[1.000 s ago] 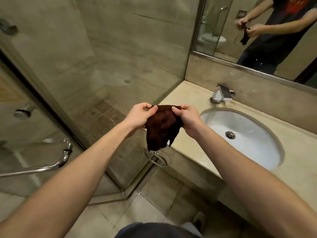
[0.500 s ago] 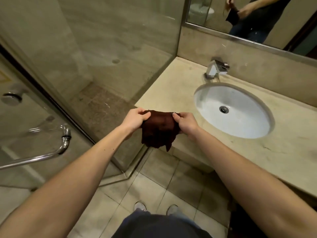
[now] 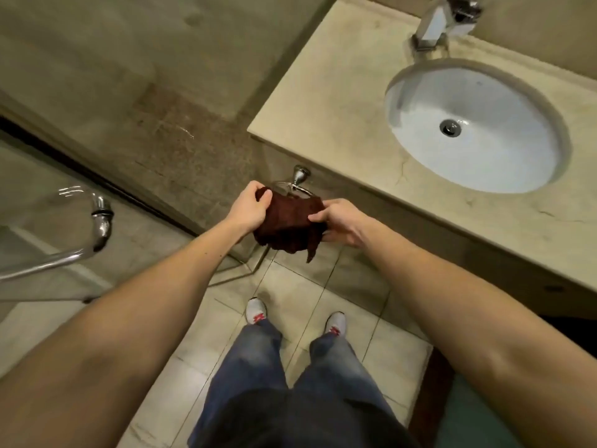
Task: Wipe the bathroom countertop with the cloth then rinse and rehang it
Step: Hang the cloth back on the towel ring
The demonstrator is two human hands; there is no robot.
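- At 6 o'clock, nearest: jeans and two pale shoes (image 3: 335,322) on tiled floor.
- At centre: left hand (image 3: 248,206) and right hand (image 3: 339,222), fingers of each pinched on the top corners of a dark brown cloth (image 3: 287,223), held spread, lower edge hanging free.
- Just beyond, touching or nearly so: chrome towel ring (image 3: 295,185) on the vanity side.
- At 2 o'clock: beige desk (image 3: 323,101), white sink (image 3: 420,147), faucet (image 3: 436,24).
- Likely risk: cloth bunching or missing the ring, since the ring sits hidden behind the fabric; slipping to the floor after release.

Blue jeans (image 3: 258,367), white red-marked sneakers (image 3: 256,311)
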